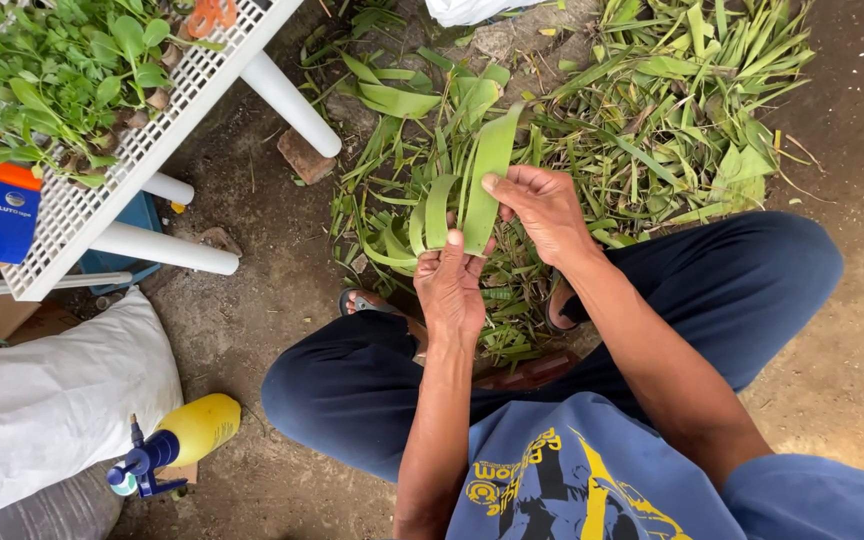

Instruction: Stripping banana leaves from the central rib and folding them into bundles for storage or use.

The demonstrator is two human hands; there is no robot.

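Note:
A bunch of long green leaves (482, 170) stands up between my knees, over a heap of cut leaves on the ground. My left hand (452, 290) grips the lower ends of these leaves from below. My right hand (542, 205) pinches the side of the widest leaf blade with thumb and fingers. Both hands touch the same bunch. I sit low, with dark blue trousers and sandals showing under the leaves.
A pile of green leaf cuttings (672, 120) covers the dirt ahead. A white lattice rack (152, 130) with seedlings (62, 70) stands at the left on white pipe legs. A white sack (42, 400) and a yellow spray bottle (177, 440) lie at lower left. A brick (304, 155) sits by a leg.

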